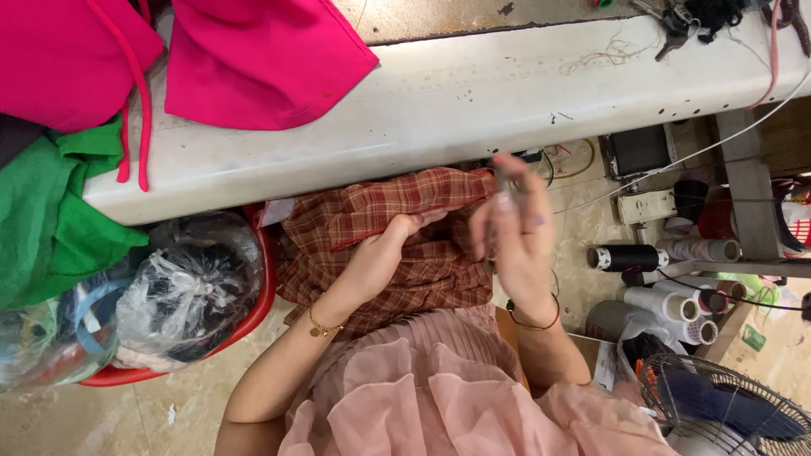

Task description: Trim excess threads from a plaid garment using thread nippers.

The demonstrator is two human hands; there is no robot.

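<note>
A red-brown plaid garment (380,215) lies in my lap, bunched up below the white table's edge (473,110). My left hand (384,253) is closed on a fold of it near the middle, with a gold bracelet on the wrist. Just to the right, my right hand (517,241) is raised and blurred beside the garment's right edge. Its fingers pinch a small thin grey tool (504,181), whose kind I cannot make out. My pink pleated skirt (439,388) fills the bottom of the view.
Bright pink fabric (262,59) and green fabric (51,211) lie on the table's left. A red basin (263,295) with plastic bags stands on the floor at the left. Thread cones (667,300) and a fan (726,405) are at the right.
</note>
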